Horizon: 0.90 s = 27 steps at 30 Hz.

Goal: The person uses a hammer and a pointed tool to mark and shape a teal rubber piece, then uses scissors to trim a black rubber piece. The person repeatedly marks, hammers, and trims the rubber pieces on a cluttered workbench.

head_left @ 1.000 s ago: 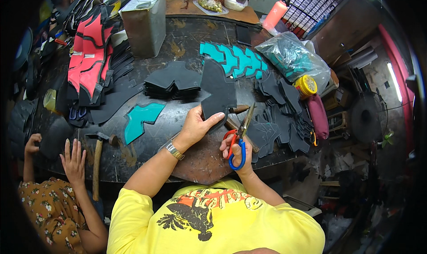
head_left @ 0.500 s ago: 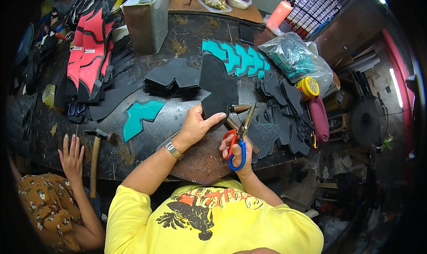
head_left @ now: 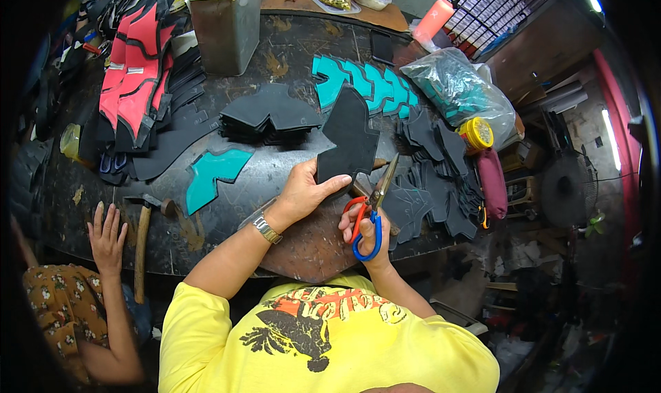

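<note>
honestly the only open bench (head_left: 275,179) is the strip between the teal cutout (head_left: 213,178) and the left hand (head_left: 303,193), everything else is boxed in by black piece stacks (head_left: 270,114), the hammer (head_left: 143,236) and a metal tin (head_left: 227,24)

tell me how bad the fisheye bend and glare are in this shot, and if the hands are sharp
Head view: strong fisheye, the workbench edge bows and the corners go black. A strip light at the right blows out white; the middle is evenly lit. The left hand on the black piece and the right hand in the scissors look sharp.
</note>
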Each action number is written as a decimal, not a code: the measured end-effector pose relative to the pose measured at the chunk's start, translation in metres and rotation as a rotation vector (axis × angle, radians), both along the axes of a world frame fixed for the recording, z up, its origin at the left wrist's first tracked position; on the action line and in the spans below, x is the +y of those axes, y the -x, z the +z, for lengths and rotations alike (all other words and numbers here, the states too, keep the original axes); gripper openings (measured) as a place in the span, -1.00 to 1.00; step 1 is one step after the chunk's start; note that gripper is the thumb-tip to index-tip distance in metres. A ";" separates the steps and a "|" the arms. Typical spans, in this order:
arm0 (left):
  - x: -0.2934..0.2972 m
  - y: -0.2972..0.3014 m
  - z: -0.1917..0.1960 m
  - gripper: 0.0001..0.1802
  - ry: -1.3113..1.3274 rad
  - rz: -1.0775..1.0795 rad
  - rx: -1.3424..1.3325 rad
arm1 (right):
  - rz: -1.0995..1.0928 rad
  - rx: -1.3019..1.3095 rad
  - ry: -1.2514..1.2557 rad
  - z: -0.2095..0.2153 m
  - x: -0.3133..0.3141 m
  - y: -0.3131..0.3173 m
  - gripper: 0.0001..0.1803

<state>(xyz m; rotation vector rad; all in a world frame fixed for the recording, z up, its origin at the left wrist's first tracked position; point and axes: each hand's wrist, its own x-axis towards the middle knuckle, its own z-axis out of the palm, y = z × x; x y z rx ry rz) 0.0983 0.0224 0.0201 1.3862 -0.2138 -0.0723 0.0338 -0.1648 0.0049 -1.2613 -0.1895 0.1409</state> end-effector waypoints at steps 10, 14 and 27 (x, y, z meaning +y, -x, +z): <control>0.002 -0.001 0.001 -0.74 0.225 0.009 0.150 | -0.002 -0.020 -0.018 -0.003 -0.001 -0.001 -0.40; -0.001 0.002 0.004 -0.72 0.062 -0.004 0.088 | -0.009 -0.015 0.003 -0.001 0.000 -0.001 -0.37; 0.000 0.038 0.019 -0.79 0.205 -0.038 0.202 | 0.028 -0.059 0.049 -0.001 0.003 0.001 -0.68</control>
